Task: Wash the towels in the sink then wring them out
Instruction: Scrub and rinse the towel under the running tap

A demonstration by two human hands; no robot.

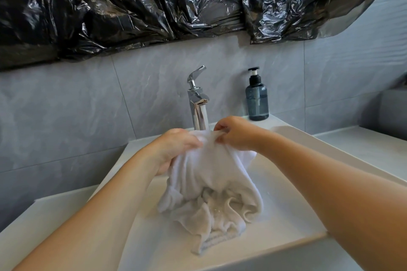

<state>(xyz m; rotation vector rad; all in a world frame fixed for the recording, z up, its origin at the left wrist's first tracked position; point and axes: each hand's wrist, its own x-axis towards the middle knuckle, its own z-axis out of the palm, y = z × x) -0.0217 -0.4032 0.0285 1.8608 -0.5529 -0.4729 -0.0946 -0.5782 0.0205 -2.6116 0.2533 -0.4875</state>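
- A big sheet of shiny black plastic (154, 6) hangs all crumpled on the wall, up high, from the far left almost to the far right.
- Under it the wall is made of grey tiles (66, 105).
- The left hand (176, 149) comes in from the bottom left on a bare arm. Its grip is closed on the white towel (211, 185), with the fingers curled round the top left part of the cloth.
- The towel is held up over the white sink (286, 209). It is bunched at the top between the two hands, and the rest hangs down in soft folds. The bottom of it sags low into the sink, but I cannot tell if it touches the bottom.
- The silver tap (198, 103) stands at the back of the sink, right behind the hands. Its handle sticks up and tips to the right. I cannot tell if water runs out of it.
- The right hand (235, 134) comes in from the right on a bare arm. Its grip is closed too, and its fingers pinch the top of the towel, very near the left hand.
- A blue-grey soap bottle (257, 100) with a black pump top stands upright on the back corner of the sink, to the right of the tap and well apart from the hands.
- The pale table (363, 145) runs on past the sink to the right.
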